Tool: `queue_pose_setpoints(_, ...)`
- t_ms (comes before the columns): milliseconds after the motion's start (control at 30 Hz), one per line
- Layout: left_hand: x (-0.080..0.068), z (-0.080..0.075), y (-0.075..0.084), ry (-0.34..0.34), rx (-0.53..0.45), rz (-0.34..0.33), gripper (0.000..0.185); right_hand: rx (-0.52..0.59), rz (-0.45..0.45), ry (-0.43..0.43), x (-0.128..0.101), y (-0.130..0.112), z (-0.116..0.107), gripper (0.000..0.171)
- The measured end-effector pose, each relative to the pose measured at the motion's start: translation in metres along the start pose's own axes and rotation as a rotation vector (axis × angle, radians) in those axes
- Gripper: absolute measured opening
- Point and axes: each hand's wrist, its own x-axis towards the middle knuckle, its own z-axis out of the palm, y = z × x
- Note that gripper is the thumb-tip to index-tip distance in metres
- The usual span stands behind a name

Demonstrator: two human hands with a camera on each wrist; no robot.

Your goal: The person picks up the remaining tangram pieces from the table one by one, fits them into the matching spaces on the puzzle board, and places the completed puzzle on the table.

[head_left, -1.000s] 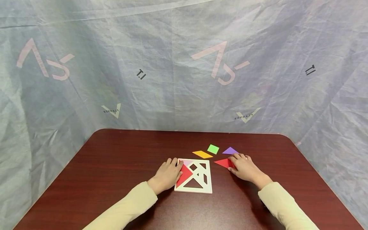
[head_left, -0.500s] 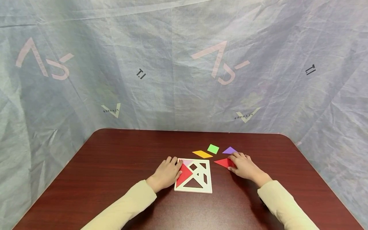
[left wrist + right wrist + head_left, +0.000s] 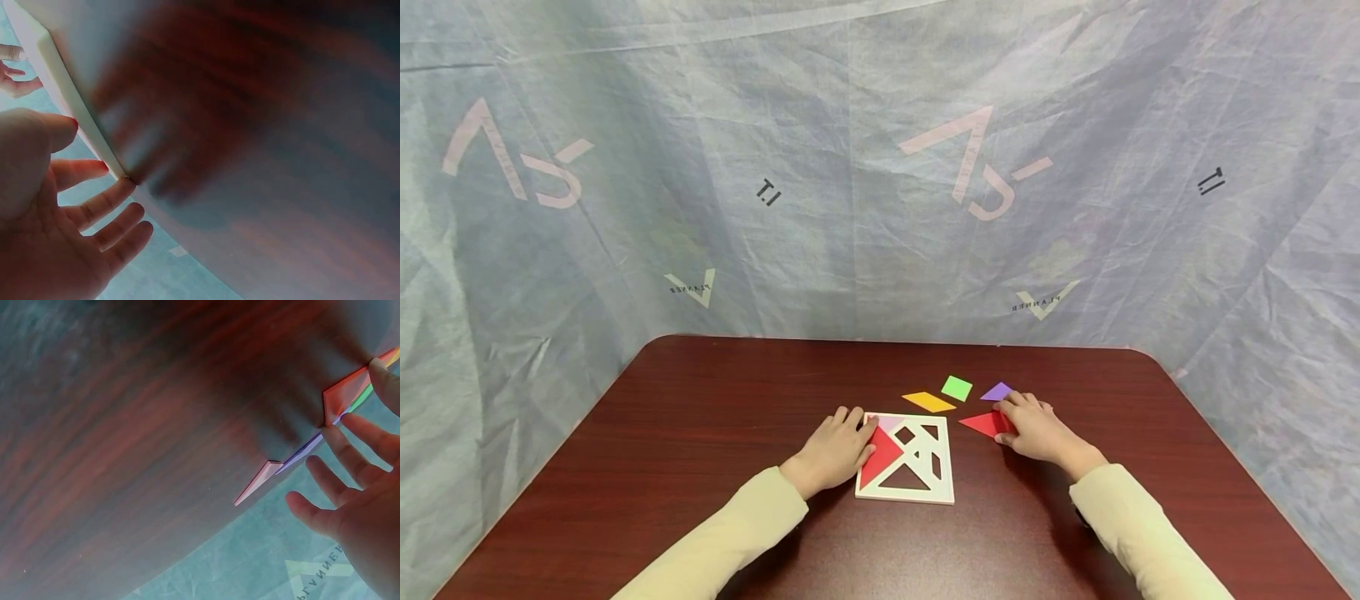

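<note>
My left hand rests at the left edge of a white tangram board. Its thumb and index finger touch the large red triangle lying in the board, and the fingers look relaxed in the left wrist view. A light pink piece sits in the board's upper left. With thumb and fingertips my right hand pinches a second large red triangle that lies on the table, right of the board. Part of this triangle is hidden under the hand.
Beyond the board lie an orange parallelogram, a green square and a purple triangle. A pink piece shows beside the purple one in the right wrist view. The brown table ends at a grey cloth.
My right hand has shifted slightly left and away from me over the red triangle, covering more of the purple triangle. My left hand stays nearly still on the board.
</note>
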Motion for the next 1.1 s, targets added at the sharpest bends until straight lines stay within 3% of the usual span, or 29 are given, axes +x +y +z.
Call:
queue_pose_setpoints(467, -0.0012, -0.0034, -0.0003, 0.017, -0.008, 0.008, 0.039, -0.007, -0.022, 0.087, 0.0009, 0.0006, 0.0021, 0.043)
queue_pose_setpoints(867, -0.0013, -0.001, -0.0008, 0.013, 0.001, 0.008, 0.039, -0.046, 0.006, 0.061, 0.0008, 0.0023, -0.0011, 0.049)
queue_pose_setpoints(1100, -0.002, -0.0018, -0.0002, 0.01, 0.011, 0.009, 0.04, -0.021, 0.0, 0.062, 0.0005, 0.0033, -0.0009, 0.041)
